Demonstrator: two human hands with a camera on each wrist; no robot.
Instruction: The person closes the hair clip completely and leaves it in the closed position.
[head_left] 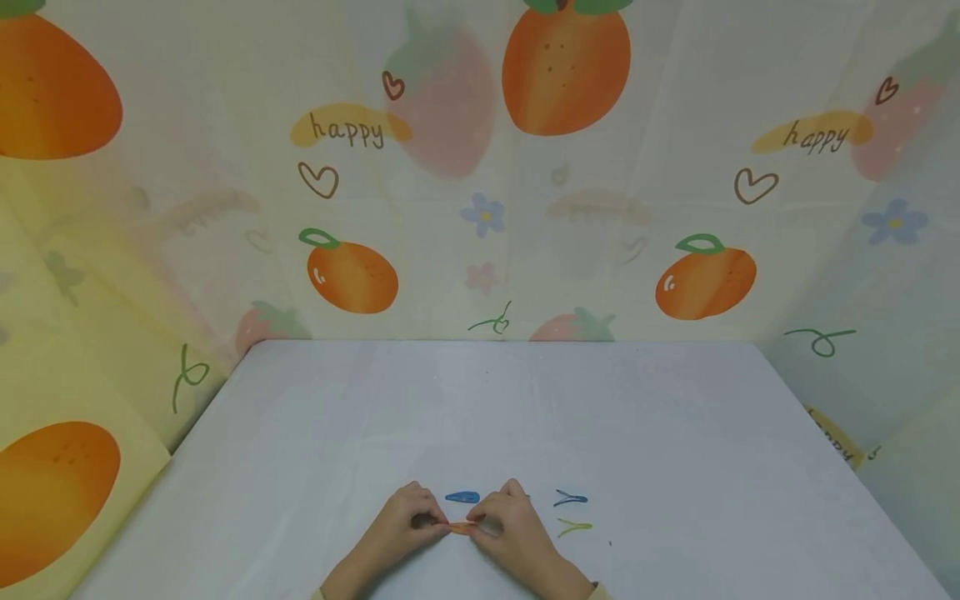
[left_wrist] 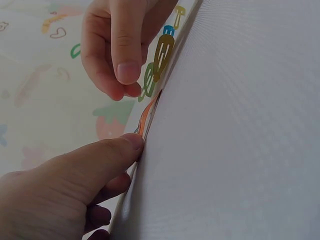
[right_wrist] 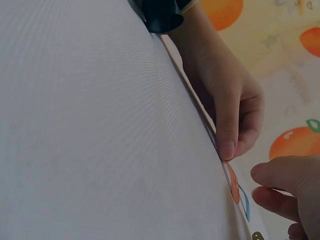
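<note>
An orange snap hair clip (head_left: 460,528) lies low over the table between the two hands. My left hand (head_left: 408,521) pinches one end of it between thumb and fingers. Seen from the left wrist, the clip (left_wrist: 145,117) rises from those fingertips as a narrow bent strip. My right hand (head_left: 513,527) is close by the other end; its thumb and forefinger (right_wrist: 272,175) stand apart with nothing between them in the right wrist view. Just beyond the hands lies a blue hair clip (head_left: 462,497).
To the right of my right hand lie a dark blue hair clip (head_left: 572,498) and a yellow-green one (head_left: 576,527), both with legs spread. An olive clip (left_wrist: 163,55) and a green clip (left_wrist: 150,80) show past the orange one. A fruit-printed cloth (head_left: 442,250) hangs behind the white table (head_left: 450,408).
</note>
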